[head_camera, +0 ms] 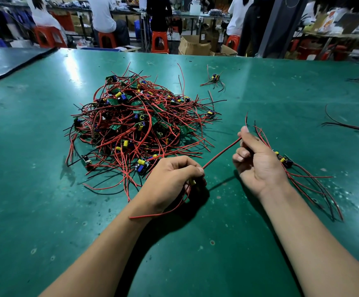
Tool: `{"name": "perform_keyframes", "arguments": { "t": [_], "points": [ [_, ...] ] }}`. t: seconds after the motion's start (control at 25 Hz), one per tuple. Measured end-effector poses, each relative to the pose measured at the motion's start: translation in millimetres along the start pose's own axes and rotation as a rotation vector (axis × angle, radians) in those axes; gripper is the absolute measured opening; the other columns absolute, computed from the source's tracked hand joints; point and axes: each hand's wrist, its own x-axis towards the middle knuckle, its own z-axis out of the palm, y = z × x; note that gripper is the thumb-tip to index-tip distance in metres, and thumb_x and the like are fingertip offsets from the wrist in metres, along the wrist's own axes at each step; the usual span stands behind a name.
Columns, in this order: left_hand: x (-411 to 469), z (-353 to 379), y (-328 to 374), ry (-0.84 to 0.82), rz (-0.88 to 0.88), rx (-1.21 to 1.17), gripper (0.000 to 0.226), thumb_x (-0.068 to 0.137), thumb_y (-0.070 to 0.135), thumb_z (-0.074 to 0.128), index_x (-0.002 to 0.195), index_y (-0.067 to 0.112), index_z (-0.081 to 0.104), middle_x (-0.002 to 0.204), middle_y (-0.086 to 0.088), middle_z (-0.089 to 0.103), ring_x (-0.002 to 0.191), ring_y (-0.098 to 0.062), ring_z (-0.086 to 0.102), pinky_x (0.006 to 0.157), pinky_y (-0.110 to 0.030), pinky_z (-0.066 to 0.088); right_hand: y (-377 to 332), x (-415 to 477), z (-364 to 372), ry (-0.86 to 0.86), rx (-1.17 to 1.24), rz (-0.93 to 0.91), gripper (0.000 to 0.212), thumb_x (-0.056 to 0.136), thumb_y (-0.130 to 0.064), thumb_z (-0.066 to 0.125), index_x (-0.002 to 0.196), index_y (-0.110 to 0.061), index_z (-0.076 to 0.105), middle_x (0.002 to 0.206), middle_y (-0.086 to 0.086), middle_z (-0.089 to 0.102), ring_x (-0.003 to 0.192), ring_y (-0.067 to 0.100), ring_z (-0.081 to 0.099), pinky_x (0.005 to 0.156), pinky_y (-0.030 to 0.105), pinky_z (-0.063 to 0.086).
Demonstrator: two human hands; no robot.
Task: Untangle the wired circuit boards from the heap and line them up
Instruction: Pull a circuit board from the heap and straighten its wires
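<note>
While left grip (172, 179) and right grip (257, 161) pinch one red wire (221, 153), scuffed green table (35, 168), orange stools (159, 41) beyond.

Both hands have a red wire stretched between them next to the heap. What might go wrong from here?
1. The red wire runs taut between left hand and right hand; more pull may strain its joint at the board the left hand grips.
2. The left hand sits at the edge of the heap; trailing wires might snag others.
3. The sorted boards beside the right hand could get knocked askew.
</note>
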Motion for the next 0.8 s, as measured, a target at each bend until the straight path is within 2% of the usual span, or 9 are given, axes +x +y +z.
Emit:
{"name": "perform_keyframes", "arguments": {
  "t": [0.08,0.16,0.32,0.48,0.56,0.64,0.72,0.8],
  "points": [
    [1,0,-3,0.015,0.008,-0.016,0.014,0.089,0.0,0.061,0.078,0.003,0.068,0.068,-0.007,0.071,0.058,-0.021,0.057,0.055,-0.022,0.046,-1,-1,0,0.011,-0.04,-0.011,0.013,0.085,-0.019,0.073,0.087,-0.014,0.06,0.058,-0.01,0.051,0.04,0.003,0.039,0.04,0.015,0.033],
    [3,-1,-5,0.022,0.015,-0.007,0.012,0.09,0.002,0.061,0.08,0.002,0.068,0.074,-0.01,0.073,0.06,-0.021,0.057,0.054,-0.02,0.046,-2,-3,-1,0.008,-0.103,-0.032,0.017,0.08,-0.025,0.076,0.087,-0.014,0.065,0.062,-0.009,0.054,0.043,0.003,0.043,0.043,0.015,0.037],
    [5,-2,-9,0.038,0.025,0.022,0.012,0.092,0.006,0.061,0.086,0.0,0.069,0.083,-0.014,0.075,0.059,-0.015,0.057,0.052,-0.016,0.044,-3,-8,2,-0.044,-0.171,-0.043,0.043,0.066,-0.04,0.08,0.099,-0.015,0.07,0.073,-0.008,0.058,0.05,0.005,0.046,0.047,0.017,0.042],
    [5,0,-10,0.087,0.024,-0.057,0.015,0.095,0.011,0.061,0.092,0.002,0.071,0.092,-0.016,0.075,0.058,-0.008,0.06,0.052,-0.016,0.047,-4,-10,2,-0.092,-0.177,-0.055,0.049,0.066,-0.054,0.075,0.098,-0.018,0.071,0.074,-0.009,0.06,0.052,0.005,0.047,0.047,0.017,0.041],
    [6,1,-9,0.119,-0.018,-0.172,0.017,0.097,0.013,0.058,0.099,0.003,0.071,0.099,-0.018,0.074,0.059,-0.008,0.062,0.054,-0.017,0.051,-5,-9,1,-0.092,-0.2,-0.058,0.053,0.07,-0.059,0.071,0.102,-0.017,0.071,0.074,-0.009,0.061,0.052,0.005,0.048,0.048,0.018,0.041],
    [8,-1,-7,0.122,-0.07,-0.302,0.018,0.098,0.011,0.055,0.108,0.005,0.068,0.104,-0.019,0.073,0.073,-0.016,0.068,0.066,-0.024,0.058,-1,-9,0,-0.085,-0.319,-0.082,0.039,0.082,-0.052,0.069,0.099,-0.017,0.07,0.075,-0.008,0.061,0.05,0.005,0.049,0.046,0.019,0.041],
    [9,-5,-6,0.102,-0.08,-0.355,0.021,0.094,0.004,0.057,0.113,0.007,0.065,0.106,-0.015,0.074,0.087,-0.022,0.067,0.083,-0.032,0.056,8,-9,1,-0.07,-0.51,-0.101,0.017,0.095,-0.035,0.065,0.093,-0.018,0.068,0.076,-0.004,0.062,0.048,0.006,0.05,0.042,0.02,0.039],
    [7,-9,-4,0.082,-0.072,-0.45,0.029,0.088,-0.008,0.059,0.114,0.005,0.063,0.105,-0.015,0.074,0.084,-0.021,0.069,0.082,-0.03,0.058,15,-10,1,-0.084,-0.607,-0.065,0.014,0.099,-0.027,0.062,0.093,-0.015,0.066,0.077,0.001,0.064,0.048,0.009,0.051,0.04,0.022,0.037]
  ]
}}
